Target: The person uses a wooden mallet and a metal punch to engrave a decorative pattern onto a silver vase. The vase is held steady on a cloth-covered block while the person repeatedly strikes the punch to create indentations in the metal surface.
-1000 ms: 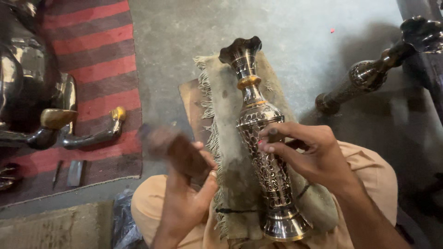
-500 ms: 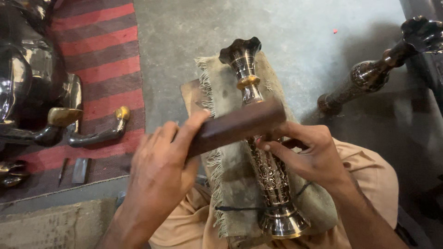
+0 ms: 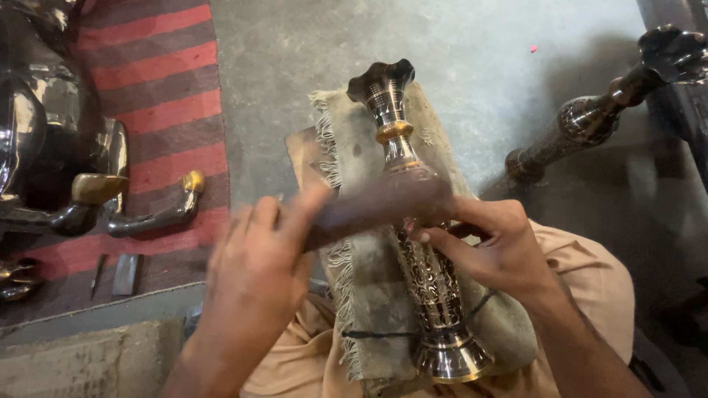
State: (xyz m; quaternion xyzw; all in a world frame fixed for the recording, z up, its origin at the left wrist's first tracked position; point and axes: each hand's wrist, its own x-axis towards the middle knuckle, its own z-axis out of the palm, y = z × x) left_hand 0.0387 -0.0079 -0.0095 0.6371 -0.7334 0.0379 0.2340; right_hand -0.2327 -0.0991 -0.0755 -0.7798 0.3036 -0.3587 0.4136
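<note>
We see an engraved metal vase lying on a frayed cloth across the lap, its fluted mouth pointing away; we cannot tell what is inside. The left hand is wrapped around a blurred wooden block over the vase's shoulder. The right hand pinches a small tool against the vase's body.

A tall metal vase lies on a frayed cloth across the person's lap. Its scalloped mouth points to about 11 o'clock and its round, shiny foot to 5 o'clock. The neck carries a brass-coloured ring; the body is dark with pierced or engraved scrollwork. A brown wooden block, blurred, crosses the vase's shoulder, running from 8 to 2 o'clock.
</note>
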